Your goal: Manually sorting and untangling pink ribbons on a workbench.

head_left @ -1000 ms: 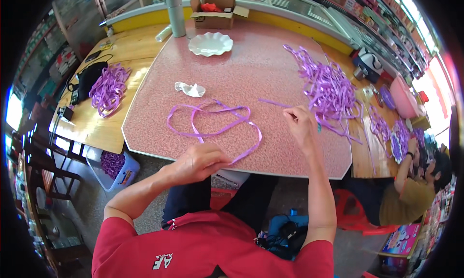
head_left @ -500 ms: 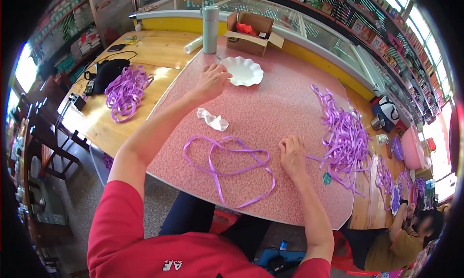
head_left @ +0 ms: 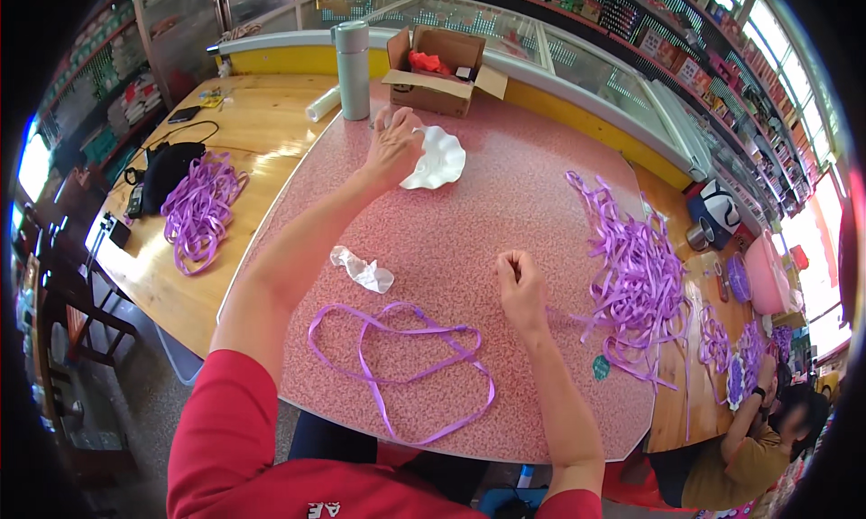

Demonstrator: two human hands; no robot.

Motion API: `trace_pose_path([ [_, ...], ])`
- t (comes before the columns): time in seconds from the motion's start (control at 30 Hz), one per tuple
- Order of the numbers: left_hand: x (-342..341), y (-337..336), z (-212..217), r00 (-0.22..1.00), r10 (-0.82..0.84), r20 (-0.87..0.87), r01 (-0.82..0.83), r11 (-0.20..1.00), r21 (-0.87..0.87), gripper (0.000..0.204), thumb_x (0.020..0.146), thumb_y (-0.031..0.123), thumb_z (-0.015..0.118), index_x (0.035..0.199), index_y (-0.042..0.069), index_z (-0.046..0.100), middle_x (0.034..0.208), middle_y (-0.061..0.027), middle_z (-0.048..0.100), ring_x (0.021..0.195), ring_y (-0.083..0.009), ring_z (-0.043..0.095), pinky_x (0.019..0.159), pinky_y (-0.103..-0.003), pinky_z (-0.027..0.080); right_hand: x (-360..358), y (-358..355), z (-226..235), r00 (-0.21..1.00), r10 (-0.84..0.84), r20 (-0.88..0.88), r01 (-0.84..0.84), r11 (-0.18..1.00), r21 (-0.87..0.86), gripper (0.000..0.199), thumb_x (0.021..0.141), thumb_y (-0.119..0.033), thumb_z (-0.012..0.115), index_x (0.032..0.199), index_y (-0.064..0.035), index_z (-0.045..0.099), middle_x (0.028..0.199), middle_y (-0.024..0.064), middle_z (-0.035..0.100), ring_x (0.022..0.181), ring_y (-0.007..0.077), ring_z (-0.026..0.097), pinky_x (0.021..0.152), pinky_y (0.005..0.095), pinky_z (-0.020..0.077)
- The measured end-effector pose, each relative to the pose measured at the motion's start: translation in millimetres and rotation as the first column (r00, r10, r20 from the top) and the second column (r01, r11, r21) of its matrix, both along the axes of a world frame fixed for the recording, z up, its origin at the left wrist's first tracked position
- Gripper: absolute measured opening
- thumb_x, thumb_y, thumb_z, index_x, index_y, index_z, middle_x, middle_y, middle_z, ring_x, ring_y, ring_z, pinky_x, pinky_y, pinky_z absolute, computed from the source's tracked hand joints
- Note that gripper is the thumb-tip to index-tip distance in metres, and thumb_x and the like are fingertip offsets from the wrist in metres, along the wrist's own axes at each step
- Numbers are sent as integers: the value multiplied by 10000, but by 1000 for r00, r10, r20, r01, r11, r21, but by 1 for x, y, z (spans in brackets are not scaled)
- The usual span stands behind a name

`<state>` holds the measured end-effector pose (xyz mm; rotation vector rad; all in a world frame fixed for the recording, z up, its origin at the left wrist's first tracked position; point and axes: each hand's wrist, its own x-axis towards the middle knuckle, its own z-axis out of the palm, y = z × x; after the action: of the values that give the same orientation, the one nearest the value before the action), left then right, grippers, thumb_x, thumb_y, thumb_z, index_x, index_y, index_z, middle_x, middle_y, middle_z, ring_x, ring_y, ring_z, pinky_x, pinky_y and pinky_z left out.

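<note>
My left hand is at the left rim of a white scalloped plate, its bent fingers closed on that edge. The plate looks a little tilted; the hand hides its left side. My right hand is closed above the pink speckled tabletop, thumb and forefinger together; whether anything lies between them I cannot make out. A thin purple strand runs from near its wrist toward a large heap of purple ribbon. Between my forearms, one length of purple ribbon lies in loose loops, with a crumpled white tissue behind it.
A pale green bottle and an open cardboard box stand at the back. More purple ribbon lies on the wooden table at left. A small green piece is at right. Another person sits at lower right.
The view has shifted, so most things appear lower and farther left. My left hand has closed in over the plate's rim, and the plate looks more tilted. My right fingers are drawn together more tightly.
</note>
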<state>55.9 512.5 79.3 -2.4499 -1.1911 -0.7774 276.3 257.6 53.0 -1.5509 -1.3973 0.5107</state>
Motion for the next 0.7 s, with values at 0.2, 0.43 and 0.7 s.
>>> trace_pose_path([
  [0.2, 18, -77, 35, 981, -128, 148, 186, 847, -498, 363, 932, 381, 639, 835, 35, 686, 907, -112, 666, 931, -297, 638, 838, -424, 480, -27, 32, 18, 998, 44, -35, -43, 998, 37, 153, 978, -154, 593, 960, -5, 621, 831, 49, 639, 737, 109, 569, 666, 281, 483],
  [0.43, 30, -166, 22, 752, -217, 623, 659, 297, -691, 543, 1052, 468, 392, 967, 7, 667, 762, -77, 623, 745, -176, 607, 702, -313, 507, -50, 5, 48, 994, 89, -56, -75, 974, 216, 48, 937, 4, 576, 925, 10, 622, 759, 112, 653, 680, 178, 642, 600, 317, 507],
  [0.7, 24, -207, -3, 656, 34, 754, 713, 297, -635, 425, 1076, 327, 403, 992, -9, 649, 707, -7, 560, 658, -110, 531, 591, -302, 455, -54, -29, 41, 934, 99, -344, -108, 994, -5, 155, 940, -49, 580, 1050, 32, 654, 735, 104, 673, 638, 142, 635, 565, 298, 496],
])
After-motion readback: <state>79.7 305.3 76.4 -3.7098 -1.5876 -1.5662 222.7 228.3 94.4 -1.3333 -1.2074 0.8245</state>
